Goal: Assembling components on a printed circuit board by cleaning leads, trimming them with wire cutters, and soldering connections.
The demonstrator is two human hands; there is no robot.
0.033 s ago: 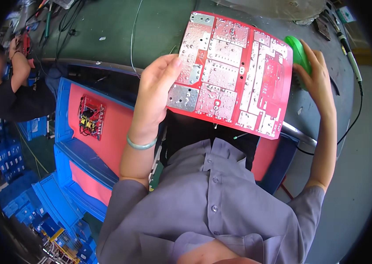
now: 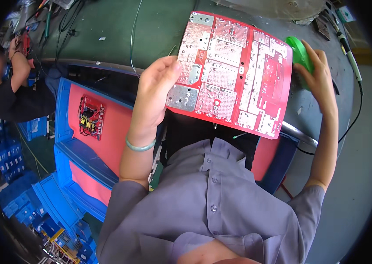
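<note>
My left hand (image 2: pixel 157 88) grips the left edge of a large red circuit board (image 2: pixel 232 75), thumb on the upper face. Silvery solder and metal areas cover that face, and the board is held tilted above my lap at the bench edge. Just beyond the board's right edge, my right hand (image 2: pixel 320 77) is closed round a rounded green plastic object (image 2: pixel 299 55). Its kind is hard to tell, since my fingers and the board hide part of it.
Left of me stand blue bins (image 2: pixel 63 114) with pink lining; one holds a red board with components (image 2: pixel 91 117). A soldering iron (image 2: pixel 348 55) and its cable lie at the bench's right. Thin wire (image 2: pixel 133 39) crosses the green bench top (image 2: pixel 107 53). Another person (image 2: pixel 21 88) sits far left.
My right hand and the green object have shifted very slightly to the right. The circuit board stays almost where it was in my left hand.
</note>
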